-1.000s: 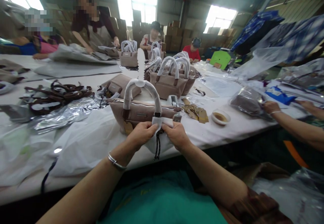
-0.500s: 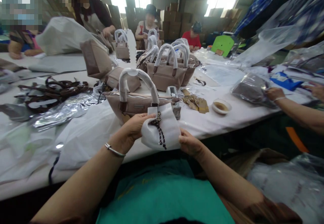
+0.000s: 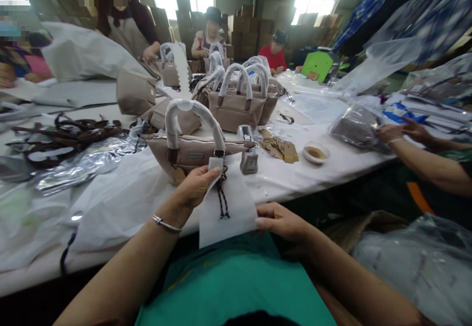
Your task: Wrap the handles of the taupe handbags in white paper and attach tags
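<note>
A taupe handbag [image 3: 191, 153] stands on the table in front of me, its handles wrapped in white. From its handle ring hangs a dark braided cord charm [image 3: 222, 200], lying against a sheet of white wrapping paper [image 3: 236, 218]. My left hand [image 3: 195, 186] pinches the paper's upper left part beside the top of the charm. At the sheet's right edge, my right hand [image 3: 278, 220] grips the paper between thumb and fingers. A tape dispenser [image 3: 249, 161] is close to the bag's right end.
Several more handbags [image 3: 236, 107] stand behind. Brown straps [image 3: 62, 136] lie at left, near clear plastic. Tan tags [image 3: 278, 149] and a small dish [image 3: 316, 153] sit at right. A co-worker's hands [image 3: 391, 133] handle a plastic-wrapped bag [image 3: 354, 128]; other people work farther back.
The paper was curled around the charm and now hangs flatter and lower, the charm's cords lying straight on it. My right hand has moved slightly down with the paper's edge.
</note>
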Tool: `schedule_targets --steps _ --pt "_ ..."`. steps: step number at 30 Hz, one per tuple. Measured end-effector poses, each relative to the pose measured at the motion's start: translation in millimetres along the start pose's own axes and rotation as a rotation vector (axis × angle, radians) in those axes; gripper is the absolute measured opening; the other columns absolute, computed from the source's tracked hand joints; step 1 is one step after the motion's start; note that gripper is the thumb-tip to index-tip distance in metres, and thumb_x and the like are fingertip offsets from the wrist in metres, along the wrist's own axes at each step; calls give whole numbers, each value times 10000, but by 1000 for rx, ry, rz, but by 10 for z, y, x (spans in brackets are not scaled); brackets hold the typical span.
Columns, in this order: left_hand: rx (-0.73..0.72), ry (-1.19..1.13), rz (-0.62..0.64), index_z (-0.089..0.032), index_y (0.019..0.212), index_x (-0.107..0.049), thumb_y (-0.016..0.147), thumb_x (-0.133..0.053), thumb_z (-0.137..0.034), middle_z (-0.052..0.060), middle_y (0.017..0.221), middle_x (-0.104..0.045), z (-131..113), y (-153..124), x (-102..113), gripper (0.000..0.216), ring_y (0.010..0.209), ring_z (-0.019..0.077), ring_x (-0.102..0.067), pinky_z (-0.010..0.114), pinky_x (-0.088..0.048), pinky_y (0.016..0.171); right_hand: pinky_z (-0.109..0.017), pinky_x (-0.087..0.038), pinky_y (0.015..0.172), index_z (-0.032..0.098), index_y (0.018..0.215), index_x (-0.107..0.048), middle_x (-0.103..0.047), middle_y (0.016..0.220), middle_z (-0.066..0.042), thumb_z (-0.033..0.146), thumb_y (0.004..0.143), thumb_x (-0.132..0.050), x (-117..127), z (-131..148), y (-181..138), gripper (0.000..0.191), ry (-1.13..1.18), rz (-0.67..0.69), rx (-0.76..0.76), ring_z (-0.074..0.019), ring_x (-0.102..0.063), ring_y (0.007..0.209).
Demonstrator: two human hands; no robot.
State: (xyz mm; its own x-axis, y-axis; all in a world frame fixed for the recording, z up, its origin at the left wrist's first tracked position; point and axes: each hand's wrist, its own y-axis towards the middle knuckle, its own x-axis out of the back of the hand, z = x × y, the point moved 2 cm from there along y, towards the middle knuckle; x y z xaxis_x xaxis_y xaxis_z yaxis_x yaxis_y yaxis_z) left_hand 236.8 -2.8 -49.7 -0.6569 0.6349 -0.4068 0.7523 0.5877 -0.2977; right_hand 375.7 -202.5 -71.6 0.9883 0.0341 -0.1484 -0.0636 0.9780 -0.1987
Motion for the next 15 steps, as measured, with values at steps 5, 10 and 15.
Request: schedule_targets --steps 5,10,15 --pt "-21 38 -2 -111 860 -676 567 -886 -451 59 758 -697 64 -13 -31 496 625 152 -612 278 -519 625 -297 -518 655 160 1140 -675 -717 945 -79 559 771 -719 9 263 406 545 94 -411 168 -198 -650 792" --pt "-183 169 -135 -120 861 -657 676 -790 -517 34 735 -658 173 -42 -62 458 634 137 -571 246 -471 607 -318 -523 731 155 959 -740 -735 860 -57 387 815 -677 -298 410 704 280 -189 -704 394 -209 -651 773" --pt "-337 395 -319 -119 885 -686 779 -678 -494 61 789 -675 226 -89 -96 390 734 179 -596 255 -460 654 -339 -526 841 179 1030 -748 -744 970 -78 299 916 -565 -483 397 784 246 -411 -740 543 -228 -679 872"
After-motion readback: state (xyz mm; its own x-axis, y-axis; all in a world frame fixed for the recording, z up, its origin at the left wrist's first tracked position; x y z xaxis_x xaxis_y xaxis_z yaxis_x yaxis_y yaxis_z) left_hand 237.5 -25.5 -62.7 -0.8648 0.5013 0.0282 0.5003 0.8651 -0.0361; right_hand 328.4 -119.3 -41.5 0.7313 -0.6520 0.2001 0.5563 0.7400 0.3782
